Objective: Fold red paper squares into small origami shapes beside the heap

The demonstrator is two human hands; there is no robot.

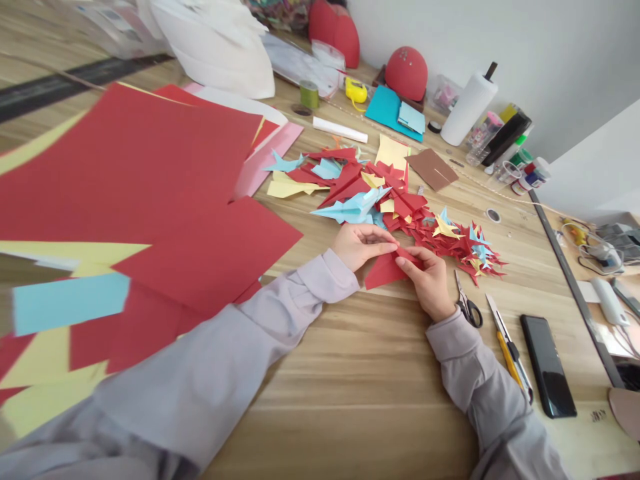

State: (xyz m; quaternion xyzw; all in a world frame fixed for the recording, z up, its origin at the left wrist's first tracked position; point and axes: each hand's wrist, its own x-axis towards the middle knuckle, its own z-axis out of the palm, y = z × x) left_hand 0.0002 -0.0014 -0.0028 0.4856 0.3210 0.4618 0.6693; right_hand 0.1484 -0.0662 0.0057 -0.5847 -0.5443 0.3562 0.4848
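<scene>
Above wide tabletop, hands, red paper edge

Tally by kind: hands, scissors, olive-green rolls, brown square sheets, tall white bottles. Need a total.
Hands, left hand and right hand: 2
Scissors: 1
Green roll: 1
Brown sheet: 1
White bottle: 1
Total: 6

We see red sheets cut off by left edge; clear container blurred, cropped upper left; writing on bottles, upper right, too small.
</scene>
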